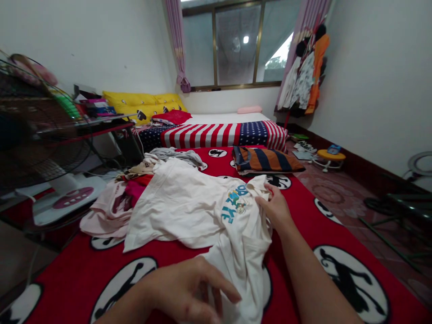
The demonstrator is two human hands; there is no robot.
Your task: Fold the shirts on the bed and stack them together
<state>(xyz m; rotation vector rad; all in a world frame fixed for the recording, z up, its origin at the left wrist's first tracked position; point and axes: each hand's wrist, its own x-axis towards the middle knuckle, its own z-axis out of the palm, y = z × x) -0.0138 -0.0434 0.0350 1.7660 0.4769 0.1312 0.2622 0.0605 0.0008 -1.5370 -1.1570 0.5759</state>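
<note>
Find right hand (275, 209) right of centre, thumb and fingers pinched on white T-shirt (189, 202) near its neckline; find left hand (185, 288) at bottom centre, fingers parted and half curled over same T-shirt, cannot tell whether gripping; see T-shirt spread across frame centre on red blanket (70, 270); note rumpled clothes (108, 211) to its left, folded striped garment (266, 159) right of centre, higher up.

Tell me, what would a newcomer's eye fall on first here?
Probably the bright red patterned blanket, spread across the foreground. On it lies a white printed T-shirt, its right edge in the right hand. Farther back, below the window, a stars-and-stripes bedspread stands out.
</note>
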